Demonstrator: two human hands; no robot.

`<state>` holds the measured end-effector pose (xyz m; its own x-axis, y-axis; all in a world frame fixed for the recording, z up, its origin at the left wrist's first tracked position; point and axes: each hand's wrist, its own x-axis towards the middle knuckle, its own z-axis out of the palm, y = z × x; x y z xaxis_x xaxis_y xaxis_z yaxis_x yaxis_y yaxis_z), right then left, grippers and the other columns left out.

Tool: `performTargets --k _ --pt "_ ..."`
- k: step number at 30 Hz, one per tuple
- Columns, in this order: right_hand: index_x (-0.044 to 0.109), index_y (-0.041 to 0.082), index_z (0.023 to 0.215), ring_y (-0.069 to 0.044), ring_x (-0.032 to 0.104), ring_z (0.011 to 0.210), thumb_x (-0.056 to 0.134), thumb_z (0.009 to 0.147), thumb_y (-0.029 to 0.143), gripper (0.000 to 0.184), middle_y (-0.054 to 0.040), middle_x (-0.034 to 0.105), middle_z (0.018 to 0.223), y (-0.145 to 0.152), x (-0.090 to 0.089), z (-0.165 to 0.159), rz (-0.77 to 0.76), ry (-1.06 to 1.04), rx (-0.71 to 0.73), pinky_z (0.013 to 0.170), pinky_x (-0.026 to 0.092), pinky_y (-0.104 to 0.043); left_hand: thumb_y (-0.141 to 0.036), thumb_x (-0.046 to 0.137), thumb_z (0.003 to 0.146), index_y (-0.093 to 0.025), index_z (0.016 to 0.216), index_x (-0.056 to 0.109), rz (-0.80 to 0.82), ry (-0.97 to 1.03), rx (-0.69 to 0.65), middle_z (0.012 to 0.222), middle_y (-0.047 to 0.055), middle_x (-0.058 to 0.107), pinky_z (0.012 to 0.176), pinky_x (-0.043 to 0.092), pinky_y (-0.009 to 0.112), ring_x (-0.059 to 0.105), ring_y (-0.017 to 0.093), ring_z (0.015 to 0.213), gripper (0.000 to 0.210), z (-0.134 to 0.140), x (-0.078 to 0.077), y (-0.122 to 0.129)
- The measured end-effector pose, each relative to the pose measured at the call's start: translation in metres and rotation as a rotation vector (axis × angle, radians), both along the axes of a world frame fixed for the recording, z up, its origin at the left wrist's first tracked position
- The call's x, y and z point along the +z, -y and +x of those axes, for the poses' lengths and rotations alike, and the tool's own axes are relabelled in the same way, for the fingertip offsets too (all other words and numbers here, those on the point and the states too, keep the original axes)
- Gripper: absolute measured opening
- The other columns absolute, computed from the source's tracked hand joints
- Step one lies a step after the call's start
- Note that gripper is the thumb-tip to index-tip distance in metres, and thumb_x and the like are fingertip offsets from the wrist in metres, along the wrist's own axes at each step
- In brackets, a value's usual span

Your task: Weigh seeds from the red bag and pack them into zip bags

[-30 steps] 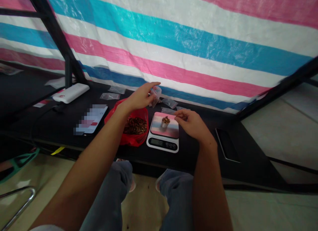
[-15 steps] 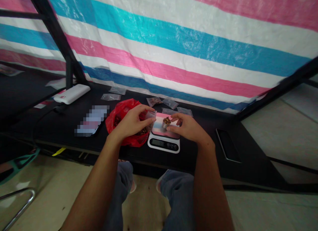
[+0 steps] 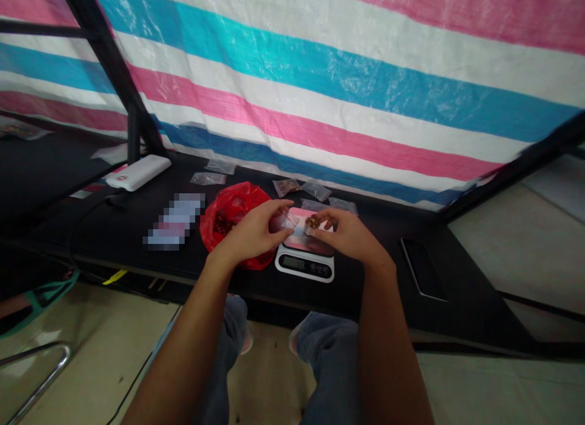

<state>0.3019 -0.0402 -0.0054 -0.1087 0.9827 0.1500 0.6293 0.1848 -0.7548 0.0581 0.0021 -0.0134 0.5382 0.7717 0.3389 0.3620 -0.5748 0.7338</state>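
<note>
My right hand (image 3: 350, 233) is closed around a small metal cup (image 3: 311, 228) heaped with brown dried bits, just over the plate of a white digital scale (image 3: 305, 264). Between the thumb and fingers of my left hand (image 3: 256, 230) is a small clear plastic bag (image 3: 287, 221), its mouth turned toward the cup. Left of the scale, partly behind my left hand, a red plastic bag (image 3: 211, 221) lies open with dark brown dried pieces inside. The scale's display is lit, but its digits are too blurred to read.
Several small clear bags lie along the back, one with brown contents (image 3: 287, 187). A white power bank (image 3: 139, 172) and a blurred-out phone (image 3: 176, 222) are on the left. At the right lies a dark phone (image 3: 423, 269). A striped plastic sheet (image 3: 292, 96) hangs behind the black table.
My right hand has closed on the metal cup and tipped it toward the left. The clear bag in my left hand has come nearer to the cup. The view has shifted slightly.
</note>
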Motion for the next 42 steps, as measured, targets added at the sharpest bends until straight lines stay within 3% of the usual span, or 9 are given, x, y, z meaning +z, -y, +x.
performTargets --k 3,11,27,33,37,42 --pt "0.077 0.017 0.104 -0.021 0.069 0.089 0.079 0.083 0.030 0.025 -0.0084 0.079 0.107 0.001 0.002 0.000 0.040 -0.010 0.019 0.083 0.053 -0.036 -0.030 0.076 0.086 -0.017 0.149 0.055 -0.035 0.019 -0.021 0.147 0.015 0.064 0.114 0.051 0.043 0.064 0.027 0.131 0.068 0.003 -0.001 0.002" --pt "0.076 0.019 0.105 -0.021 0.069 0.092 0.073 0.082 0.019 0.024 -0.0064 0.079 0.108 0.006 0.016 -0.005 0.106 0.027 0.055 0.087 0.053 -0.036 -0.035 0.084 0.080 -0.019 0.148 0.057 -0.044 -0.033 -0.028 0.149 0.015 0.063 0.118 0.048 0.046 0.062 0.030 0.134 0.075 0.010 -0.004 0.003" --pt "0.078 0.020 0.114 -0.022 0.070 0.095 0.073 0.079 0.013 0.035 -0.0067 0.076 0.108 0.006 0.010 -0.010 0.100 0.065 0.141 0.090 0.055 -0.035 -0.020 0.072 0.084 -0.011 0.151 0.052 0.002 -0.046 -0.050 0.150 0.016 0.063 0.118 0.048 0.041 0.063 0.027 0.133 0.071 0.016 -0.001 0.009" --pt "0.077 0.021 0.117 -0.022 0.068 0.095 0.072 0.076 0.006 0.044 -0.0071 0.072 0.109 0.006 0.016 -0.016 0.127 0.131 0.136 0.090 0.055 -0.035 -0.019 0.072 0.083 -0.016 0.151 0.052 -0.009 -0.022 -0.057 0.148 0.013 0.065 0.114 0.051 0.041 0.066 0.027 0.131 0.071 0.016 -0.003 0.008" --pt "0.073 0.018 0.106 -0.022 0.069 0.092 0.073 0.079 0.010 0.028 -0.0070 0.074 0.106 0.006 0.019 -0.018 0.085 0.093 0.112 0.083 0.054 -0.034 -0.019 0.074 0.082 -0.016 0.151 0.052 -0.023 0.007 -0.085 0.144 0.012 0.067 0.110 0.053 0.038 0.069 0.025 0.125 0.072 0.015 -0.002 0.008" --pt "0.076 0.020 0.099 -0.023 0.069 0.099 0.075 0.083 0.014 0.017 -0.0058 0.076 0.104 0.006 0.022 -0.022 0.133 0.078 0.169 0.089 0.054 -0.035 -0.026 0.081 0.080 -0.019 0.149 0.055 -0.072 0.024 -0.084 0.142 0.012 0.069 0.107 0.055 0.038 0.070 0.026 0.122 0.074 0.012 0.000 0.008"
